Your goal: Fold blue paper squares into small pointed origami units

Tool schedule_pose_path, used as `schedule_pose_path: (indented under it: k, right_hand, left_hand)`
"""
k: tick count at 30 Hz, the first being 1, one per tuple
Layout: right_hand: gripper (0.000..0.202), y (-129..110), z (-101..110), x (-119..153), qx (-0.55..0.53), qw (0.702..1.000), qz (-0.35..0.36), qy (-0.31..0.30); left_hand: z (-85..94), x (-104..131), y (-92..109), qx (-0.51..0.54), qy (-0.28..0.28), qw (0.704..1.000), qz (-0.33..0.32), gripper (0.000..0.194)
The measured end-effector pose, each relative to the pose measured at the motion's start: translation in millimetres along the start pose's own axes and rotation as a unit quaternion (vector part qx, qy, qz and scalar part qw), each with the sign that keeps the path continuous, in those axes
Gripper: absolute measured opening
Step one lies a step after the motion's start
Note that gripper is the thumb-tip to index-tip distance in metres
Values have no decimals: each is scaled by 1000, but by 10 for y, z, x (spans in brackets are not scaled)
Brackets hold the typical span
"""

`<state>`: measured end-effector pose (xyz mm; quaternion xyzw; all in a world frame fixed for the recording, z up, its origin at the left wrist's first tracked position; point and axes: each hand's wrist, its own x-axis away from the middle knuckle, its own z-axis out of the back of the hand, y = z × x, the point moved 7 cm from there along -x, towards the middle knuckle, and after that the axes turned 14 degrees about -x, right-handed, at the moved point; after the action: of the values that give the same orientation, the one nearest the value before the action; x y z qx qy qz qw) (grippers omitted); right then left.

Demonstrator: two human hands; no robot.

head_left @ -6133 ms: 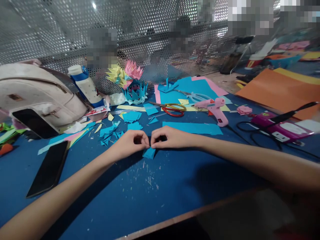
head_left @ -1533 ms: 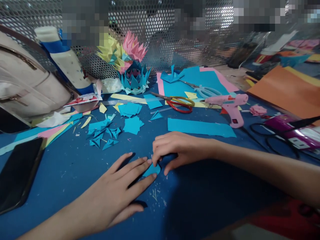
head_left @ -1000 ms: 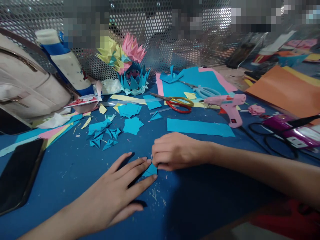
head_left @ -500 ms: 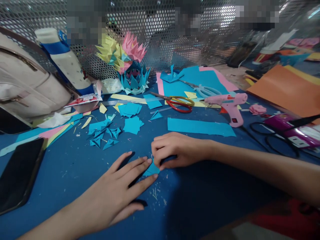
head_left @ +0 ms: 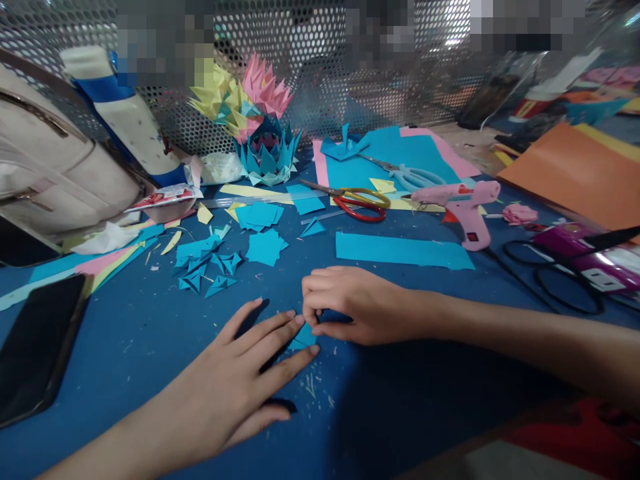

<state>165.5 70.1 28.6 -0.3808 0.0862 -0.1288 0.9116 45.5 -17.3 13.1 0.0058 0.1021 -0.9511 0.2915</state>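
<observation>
A small folded piece of blue paper lies on the dark blue table between my hands. My left hand rests beside it with fingers spread, the fingertips on the paper's left and lower edges. With its fingers curled, my right hand presses its fingertips on the paper's upper right edge. Above my left hand are folded blue paper pieces and stacked blue paper squares. Beyond my right hand lies a blue paper strip.
Behind are red and yellow scissors, a pink glue gun, light blue scissors and paper flowers. A phone, bag and bottle stand left; a purple power strip is right.
My right fingertips have shifted slightly left and up along the folded paper's edge. My left hand has hardly moved. The camera view has shifted a little.
</observation>
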Motion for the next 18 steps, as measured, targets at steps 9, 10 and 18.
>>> schedule_pose_path:
  k: [9, 10, 18]
  right_hand:
    - [11, -34, -35, 10, 67, 998, 0, -6]
    - [11, -37, -35, 10, 71, 997, 1, -6]
    - [13, -32, -36, 5, 76, 997, 9, -11]
  left_hand:
    - [18, -14, -10, 10, -3, 1000, 9, 64]
    - [20, -17, -10, 10, -1, 1000, 10, 64]
    - [-7, -29, 0, -13, -2, 1000, 8, 66]
